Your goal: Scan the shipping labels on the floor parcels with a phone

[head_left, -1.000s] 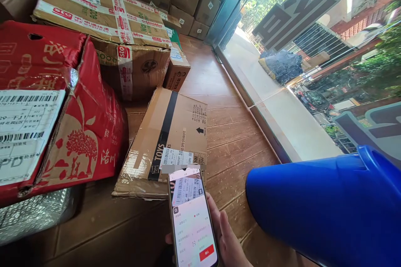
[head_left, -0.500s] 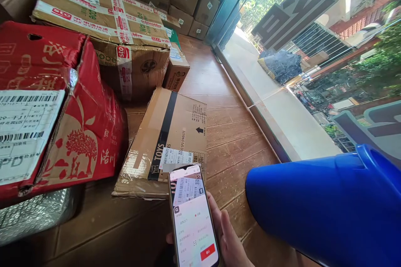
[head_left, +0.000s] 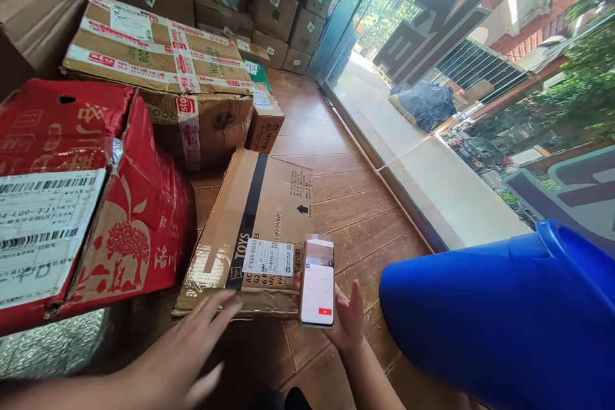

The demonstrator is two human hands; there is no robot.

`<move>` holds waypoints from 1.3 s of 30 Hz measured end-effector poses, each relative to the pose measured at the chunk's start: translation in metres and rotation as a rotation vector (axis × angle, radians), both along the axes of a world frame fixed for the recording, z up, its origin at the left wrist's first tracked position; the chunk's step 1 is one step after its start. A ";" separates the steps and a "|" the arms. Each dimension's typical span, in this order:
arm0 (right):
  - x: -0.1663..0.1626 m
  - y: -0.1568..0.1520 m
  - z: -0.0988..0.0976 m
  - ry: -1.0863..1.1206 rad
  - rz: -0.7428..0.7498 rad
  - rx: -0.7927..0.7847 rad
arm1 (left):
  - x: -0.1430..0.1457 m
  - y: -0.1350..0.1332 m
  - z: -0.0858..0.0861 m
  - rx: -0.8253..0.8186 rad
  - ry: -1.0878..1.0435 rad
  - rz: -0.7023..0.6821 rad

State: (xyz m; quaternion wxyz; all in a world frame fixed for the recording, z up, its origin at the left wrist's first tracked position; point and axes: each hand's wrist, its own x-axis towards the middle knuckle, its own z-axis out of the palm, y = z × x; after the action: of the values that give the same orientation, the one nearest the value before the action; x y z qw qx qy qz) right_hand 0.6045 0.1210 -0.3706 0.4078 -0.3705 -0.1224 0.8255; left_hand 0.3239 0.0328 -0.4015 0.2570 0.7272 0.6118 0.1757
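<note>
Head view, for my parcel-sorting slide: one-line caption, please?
Right hand holds a phone beside the TOYS carton while the open left hand reaches toward it.

A flat carton (head_left: 254, 230) lies on the floor (head_left: 355, 205) at centre. Left of it stands a printed box (head_left: 81, 198); behind it a taped carton (head_left: 163, 70), with stacked boxes (head_left: 283, 13) farther back. A glass wall (head_left: 456, 77) runs along the right; a drum (head_left: 500, 314) lies near right.
</note>
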 end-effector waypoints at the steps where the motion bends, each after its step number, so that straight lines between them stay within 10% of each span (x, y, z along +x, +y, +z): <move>1: 0.008 0.006 -0.010 0.001 -0.052 -0.008 | 0.020 0.025 0.006 -0.058 0.013 0.040; 7: 0.033 0.020 -0.054 0.084 -0.147 0.029 | 0.069 0.136 0.001 -0.130 0.198 0.891; 14: 0.045 0.010 -0.073 0.174 -0.184 -0.006 | 0.040 0.153 -0.018 -0.268 0.225 1.101; 24: 0.046 0.006 -0.057 0.005 -0.131 0.009 | 0.125 0.210 0.005 -0.042 0.143 0.460; 30: 0.072 -0.009 -0.050 -0.132 -0.094 0.026 | 0.185 0.146 0.010 -0.090 0.153 0.085; 35: 0.135 -0.012 -0.036 -0.271 -0.035 -0.044 | 0.184 0.102 -0.022 -0.128 0.167 -0.148; 39: 0.107 -0.015 -0.019 -0.358 0.043 -0.009 | 0.162 0.107 -0.037 -0.145 0.185 -0.150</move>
State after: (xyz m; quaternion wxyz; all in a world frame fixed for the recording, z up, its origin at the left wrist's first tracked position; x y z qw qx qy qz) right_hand 0.7112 0.1062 -0.3895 0.3602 -0.5107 -0.1969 0.7554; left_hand 0.4863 0.1395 -0.4387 0.2638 0.7636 0.5878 0.0434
